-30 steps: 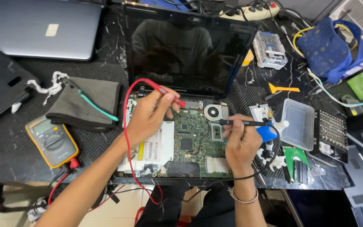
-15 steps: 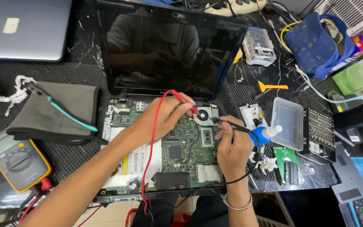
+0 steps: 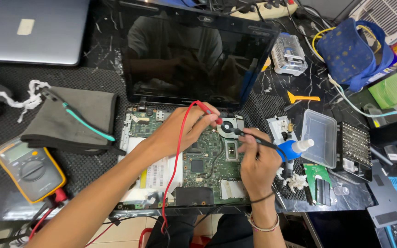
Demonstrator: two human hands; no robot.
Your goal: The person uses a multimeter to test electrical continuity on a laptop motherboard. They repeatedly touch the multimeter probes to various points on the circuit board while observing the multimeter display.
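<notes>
An opened laptop lies in front of me with its green motherboard (image 3: 203,165) bare and its dark screen (image 3: 194,55) tilted up behind. My left hand (image 3: 182,131) is shut on a red test probe (image 3: 207,111), whose red lead runs down off the table edge. My right hand (image 3: 256,160) is shut on a black test probe (image 3: 253,138). Both probe tips meet near the cooling fan (image 3: 229,126) at the board's upper right. A yellow multimeter (image 3: 31,169) sits at the left.
A folded grey cloth (image 3: 76,120) with a teal tool lies left of the laptop. A closed silver laptop (image 3: 33,30) is at the far left. Right of the board are a clear plastic box (image 3: 319,138), a blue-capped bottle (image 3: 295,148), an orange pry tool (image 3: 302,98) and a blue bag (image 3: 348,53).
The view has shifted a little to the left and down. Both hands stay over the board with the probes, their tips close together near the fan.
</notes>
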